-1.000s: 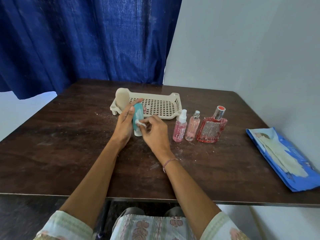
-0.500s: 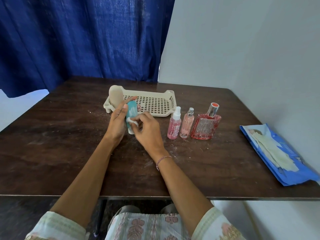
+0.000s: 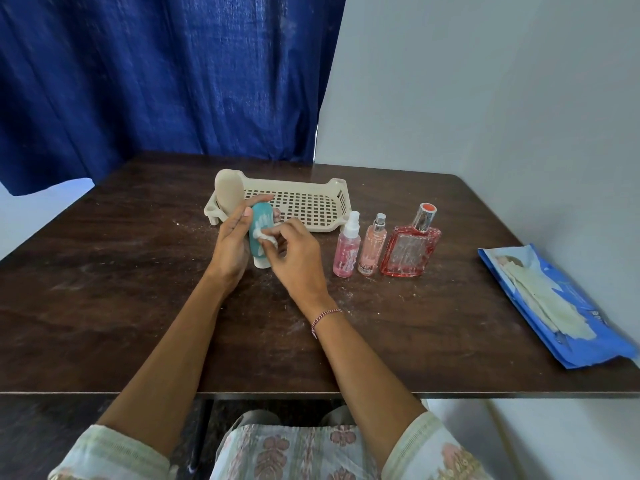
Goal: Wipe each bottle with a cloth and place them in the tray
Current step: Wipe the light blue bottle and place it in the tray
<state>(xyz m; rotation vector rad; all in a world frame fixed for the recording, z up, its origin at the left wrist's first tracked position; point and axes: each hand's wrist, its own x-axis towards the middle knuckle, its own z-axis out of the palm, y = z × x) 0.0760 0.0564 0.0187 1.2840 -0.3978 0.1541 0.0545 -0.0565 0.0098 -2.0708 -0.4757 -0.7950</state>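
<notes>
Upright teal bottle (image 3: pixel 260 218) before beige tray (image 3: pixel 294 184)

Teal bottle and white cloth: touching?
Touching. Head view shows the right hand pinching the white cloth against the teal bottle, held by the left hand.

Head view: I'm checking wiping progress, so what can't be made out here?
All in the head view.
1. teal bottle: far side hidden by the gripping left hand, lower front by the right hand.
2. cloth: mostly buried in the right hand's pinching fingers.
3. beige bottle: foot behind the wall of the tray.
4. pink bottles: label print too small.
</notes>
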